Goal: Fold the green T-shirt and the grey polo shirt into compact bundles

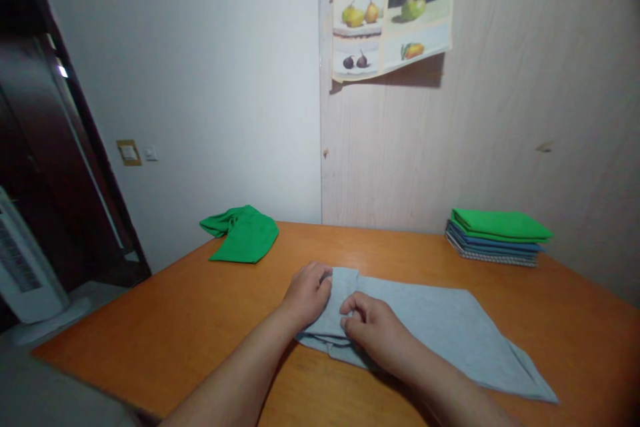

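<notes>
A light grey garment point(440, 320) lies flat on the orange-brown table point(200, 340), its long side running left to right. Its left end is doubled over into a narrow folded band, with layers showing at the near edge. My left hand point(307, 295) rests on the outer left edge of that band, fingers stretched forward over the cloth. On the band's right side is my right hand point(377, 330), its fingers loosely curled and touching the fabric. The tips of its thumb and forefinger are slightly apart, with no cloth visibly pinched between them.
A crumpled green cloth point(245, 237) lies at the table's back left. At the back right stands a stack of folded fabrics point(497, 240), bright green on top of blue and checked ones. The wall point(240, 80) rises behind the table, and a white appliance point(27, 267) stands left.
</notes>
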`<state>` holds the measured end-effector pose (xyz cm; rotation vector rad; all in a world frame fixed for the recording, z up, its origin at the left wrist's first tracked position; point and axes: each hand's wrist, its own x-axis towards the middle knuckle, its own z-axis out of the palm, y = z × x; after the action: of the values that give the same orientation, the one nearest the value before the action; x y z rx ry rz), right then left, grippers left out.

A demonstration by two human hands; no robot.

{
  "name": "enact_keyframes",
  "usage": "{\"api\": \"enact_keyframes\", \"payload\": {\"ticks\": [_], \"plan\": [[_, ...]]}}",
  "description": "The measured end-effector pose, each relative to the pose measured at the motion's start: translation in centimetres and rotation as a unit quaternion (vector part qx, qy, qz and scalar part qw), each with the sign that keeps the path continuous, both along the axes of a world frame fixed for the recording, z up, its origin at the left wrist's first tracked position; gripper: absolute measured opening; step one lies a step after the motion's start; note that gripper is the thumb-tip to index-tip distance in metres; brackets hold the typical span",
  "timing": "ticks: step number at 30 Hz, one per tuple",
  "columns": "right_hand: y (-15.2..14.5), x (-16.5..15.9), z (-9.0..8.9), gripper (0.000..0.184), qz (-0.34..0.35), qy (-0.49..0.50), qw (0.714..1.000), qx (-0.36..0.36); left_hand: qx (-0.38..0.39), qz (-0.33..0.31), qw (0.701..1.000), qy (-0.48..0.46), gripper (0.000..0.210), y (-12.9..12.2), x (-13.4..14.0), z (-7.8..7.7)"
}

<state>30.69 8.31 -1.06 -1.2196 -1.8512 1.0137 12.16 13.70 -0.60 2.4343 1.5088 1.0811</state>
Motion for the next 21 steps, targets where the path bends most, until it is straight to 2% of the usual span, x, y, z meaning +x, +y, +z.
{"api": "enact_keyframes", "payload": {"ticks": [4,9,15,21], "plan": [[0.2,0.4,-0.8,0.014,-0.011,-0.067,0.995,0.076,-0.008,-0.031,0.994,0.102,0.029,-0.2,0.9,0.4],[0.1,0.5,-1.2,0.015,-0.016,-0.104,0.990,0.091,-0.055,-0.077,0.976,0.198,0.040,-0.5,1.9,0.6],[-0.2,0.3,-0.6,0.013,0.005,-0.108,0.988,0.107,-0.126,-0.068,0.955,0.258,0.057,-0.6,2.1,0.3],[-0.7,0.5,-0.1,0.014,0.015,-0.098,0.990,0.103,-0.163,-0.050,0.947,0.271,0.062,-0.8,2.5,0.8]]}}
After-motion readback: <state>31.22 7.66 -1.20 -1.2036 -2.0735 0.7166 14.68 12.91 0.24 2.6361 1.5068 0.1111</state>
